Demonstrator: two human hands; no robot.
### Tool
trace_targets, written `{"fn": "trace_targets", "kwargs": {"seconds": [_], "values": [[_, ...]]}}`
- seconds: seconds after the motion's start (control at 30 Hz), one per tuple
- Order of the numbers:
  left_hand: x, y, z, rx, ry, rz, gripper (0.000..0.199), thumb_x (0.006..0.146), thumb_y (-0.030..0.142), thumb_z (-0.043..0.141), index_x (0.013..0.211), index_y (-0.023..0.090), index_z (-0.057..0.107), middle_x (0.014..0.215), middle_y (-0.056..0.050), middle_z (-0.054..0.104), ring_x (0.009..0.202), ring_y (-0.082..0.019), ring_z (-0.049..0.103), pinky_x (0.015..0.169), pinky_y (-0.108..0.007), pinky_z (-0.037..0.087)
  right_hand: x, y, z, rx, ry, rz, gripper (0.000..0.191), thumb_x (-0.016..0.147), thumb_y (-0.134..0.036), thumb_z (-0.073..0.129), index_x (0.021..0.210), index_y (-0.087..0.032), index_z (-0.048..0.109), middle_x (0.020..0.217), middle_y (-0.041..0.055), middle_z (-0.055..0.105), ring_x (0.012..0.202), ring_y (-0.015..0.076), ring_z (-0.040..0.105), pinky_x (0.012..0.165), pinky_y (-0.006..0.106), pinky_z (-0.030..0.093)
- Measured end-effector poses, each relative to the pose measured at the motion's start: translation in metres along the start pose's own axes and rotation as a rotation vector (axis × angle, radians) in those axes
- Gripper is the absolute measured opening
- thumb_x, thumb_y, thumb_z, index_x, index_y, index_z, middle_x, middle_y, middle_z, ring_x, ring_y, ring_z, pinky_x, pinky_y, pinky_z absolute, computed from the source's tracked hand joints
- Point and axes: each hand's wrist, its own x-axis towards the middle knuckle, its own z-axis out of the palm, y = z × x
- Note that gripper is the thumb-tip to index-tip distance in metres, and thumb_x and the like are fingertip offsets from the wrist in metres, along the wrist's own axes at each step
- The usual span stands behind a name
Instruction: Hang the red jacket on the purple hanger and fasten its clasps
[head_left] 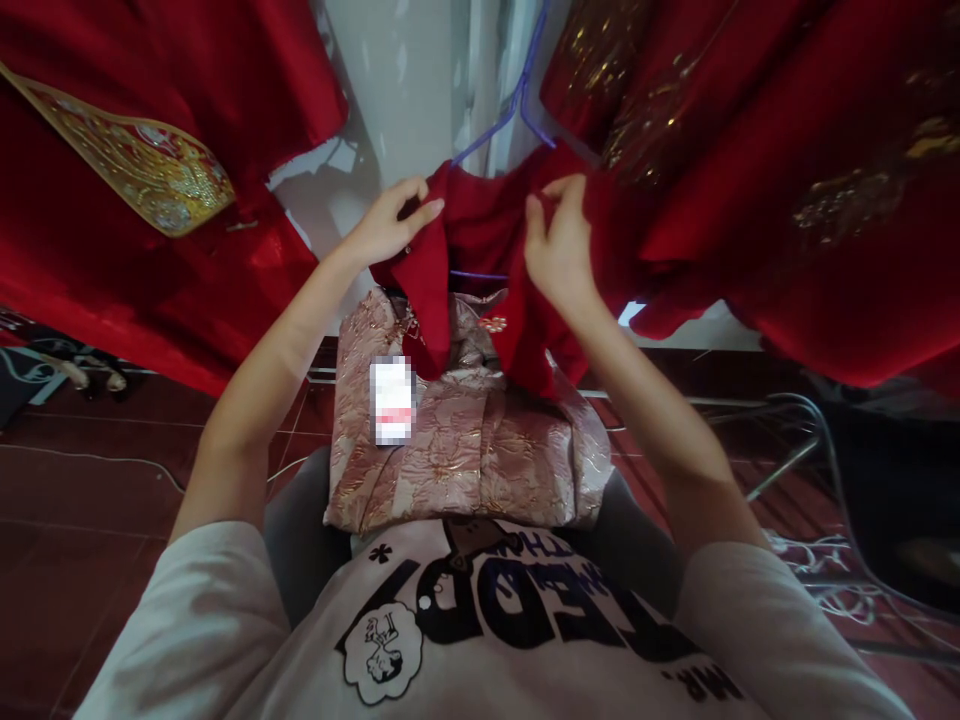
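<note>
A small red jacket (484, 205) hangs from a purple hanger (519, 95) straight ahead, its two front edges parted. My left hand (397, 225) pinches the left front edge near the shoulder. On the other side, my right hand (559, 240) is closed on the right front edge at about the same height. Small sparkling trim shows on both fronts. Below, a pink brocade garment (450, 450) with a crinkled metallic pattern lies over my lap, partly covered by the red cloth. A white tag (392, 400), blurred out, rests on it.
Red garments with gold beadwork hang close on the left (247, 120) and right (750, 200). A dark chair (885, 480) with a metal frame stands at the right, near tangled white cables (847, 590). Shoes (82, 375) sit at far left on the red tiled floor (82, 540).
</note>
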Motion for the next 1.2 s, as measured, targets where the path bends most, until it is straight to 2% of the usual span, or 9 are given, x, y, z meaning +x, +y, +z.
{"fn": "trace_targets", "kwargs": {"seconds": [0.1, 0.27, 0.33, 0.4, 0.57, 0.77, 0.87, 1.03, 1.2], "values": [[-0.002, -0.004, 0.005, 0.039, 0.033, -0.012, 0.053, 0.102, 0.079, 0.032, 0.103, 0.034, 0.059, 0.085, -0.003, 0.068, 0.105, -0.026, 0.054, 0.095, -0.051, 0.05, 0.002, -0.008, 0.015, 0.037, -0.005, -0.05, 0.04, 0.11, -0.055, 0.03, 0.13, -0.027, 0.049, 0.119, 0.0107, 0.059, 0.118, 0.027, 0.064, 0.104, 0.046, 0.051], [-0.021, 0.01, 0.021, 0.164, 0.204, -0.032, 0.046, 0.093, 0.073, 0.061, 0.108, 0.03, 0.063, 0.125, -0.013, 0.063, 0.135, -0.037, 0.045, 0.109, -0.059, 0.041, -0.011, 0.005, -0.001, 0.056, -0.088, -0.039, 0.055, 0.105, -0.068, 0.027, 0.139, -0.029, 0.048, 0.123, 0.0108, 0.058, 0.117, 0.0282, 0.062, 0.101, 0.046, 0.052], [-0.032, 0.022, 0.031, 0.175, 0.276, -0.049, 0.044, 0.096, 0.07, 0.058, 0.111, 0.029, 0.063, 0.132, -0.015, 0.058, 0.14, -0.04, 0.042, 0.111, -0.06, 0.039, -0.018, 0.017, -0.009, 0.059, -0.099, -0.028, 0.057, 0.105, -0.069, 0.027, 0.14, -0.029, 0.047, 0.124, 0.0115, 0.058, 0.117, 0.0286, 0.062, 0.1, 0.048, 0.052], [-0.039, 0.033, 0.042, 0.148, 0.315, -0.078, 0.045, 0.101, 0.068, 0.05, 0.118, 0.027, 0.061, 0.128, -0.016, 0.059, 0.137, -0.04, 0.047, 0.109, -0.058, 0.041, -0.023, 0.028, -0.014, 0.054, -0.1, -0.012, 0.057, 0.105, -0.069, 0.028, 0.138, -0.028, 0.049, 0.124, 0.0122, 0.058, 0.117, 0.0288, 0.061, 0.099, 0.049, 0.052], [-0.031, 0.06, 0.061, 0.07, 0.193, -0.085, 0.041, 0.109, 0.057, 0.039, 0.124, 0.024, 0.057, 0.105, -0.013, 0.066, 0.111, -0.035, 0.067, 0.097, -0.047, 0.048, -0.026, 0.022, -0.01, 0.061, -0.142, 0.017, 0.055, 0.103, -0.072, 0.029, 0.13, -0.029, 0.051, 0.116, 0.0109, 0.063, 0.112, 0.0283, 0.063, 0.1, 0.049, 0.052], [-0.02, 0.082, 0.065, 0.05, -0.009, 0.01, 0.022, 0.109, 0.039, 0.046, 0.12, 0.025, 0.058, 0.101, -0.01, 0.067, 0.102, -0.031, 0.071, 0.091, -0.043, 0.051, -0.025, -0.01, -0.005, 0.114, -0.298, 0.002, 0.051, 0.102, -0.073, 0.035, 0.127, -0.032, 0.053, 0.112, 0.0075, 0.063, 0.109, 0.0267, 0.063, 0.102, 0.046, 0.053], [-0.024, 0.083, 0.064, 0.023, 0.007, -0.008, 0.019, 0.108, 0.035, 0.048, 0.122, 0.025, 0.057, 0.098, -0.008, 0.067, 0.099, -0.029, 0.071, 0.09, -0.042, 0.052, -0.028, -0.01, -0.007, 0.181, -0.341, 0.024, 0.055, 0.098, -0.076, 0.042, 0.128, -0.032, 0.054, 0.114, 0.0073, 0.063, 0.111, 0.0263, 0.062, 0.097, 0.043, 0.056], [-0.035, 0.079, 0.071, -0.005, 0.078, -0.068, 0.019, 0.103, 0.026, 0.055, 0.123, 0.024, 0.057, 0.099, -0.008, 0.069, 0.094, -0.026, 0.07, 0.089, -0.043, 0.055, -0.036, 0.001, -0.004, 0.297, -0.313, 0.042, 0.061, 0.091, -0.079, 0.054, 0.129, -0.031, 0.055, 0.116, 0.0073, 0.063, 0.107, 0.0241, 0.064, 0.086, 0.038, 0.059], [-0.054, 0.072, 0.076, 0.019, -0.044, -0.175, 0.028, 0.101, 0.023, 0.056, 0.129, 0.02, 0.06, 0.101, -0.012, 0.074, 0.099, -0.033, 0.074, 0.09, -0.047, 0.057, -0.04, 0.004, 0.001, 0.232, -0.217, 0.074, 0.059, 0.087, -0.073, 0.063, 0.127, -0.03, 0.056, 0.112, 0.008, 0.065, 0.108, 0.0266, 0.065, 0.09, 0.042, 0.059]]}}
